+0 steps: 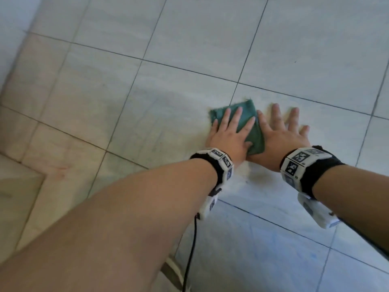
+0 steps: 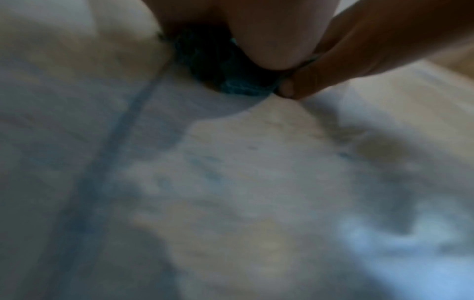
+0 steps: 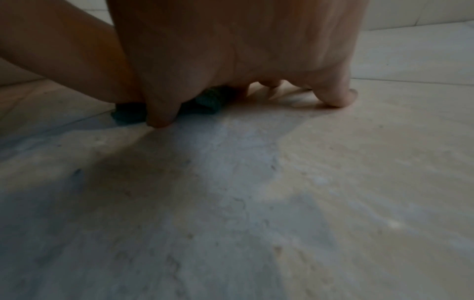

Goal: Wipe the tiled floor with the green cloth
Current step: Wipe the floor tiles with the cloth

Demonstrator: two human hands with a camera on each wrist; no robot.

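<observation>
We're down on the tiled floor (image 1: 189,49), wiping. The green cloth (image 1: 246,121) is folded into a small pad & lies flat on a pale tile, just past a grout line crossing.

Our left hand (image 1: 228,133) lies on top of the cloth, fingers straight & spread, pressing it down. Our right hand (image 1: 282,135) is flat too, fingers spread wide on the bare tile just beside the cloth. Its thumb side touches the cloth's right edge & in the right wrist view a bit of cloth (image 3: 205,101) peeks out under the palm. So both hands are flat & spread, not pinching anything.

We think we're mid-wipe, w/ the left hand doing the pushing & the right hand leaning for balance. The tile near our wrists looks a bit marked, but it's blurry so we can't tell if it's dirt or wet.

Next move, we guess: keep the palm pushing down hard & slide the cloth over the tile, so it doesn't bunch up or slip out.
</observation>
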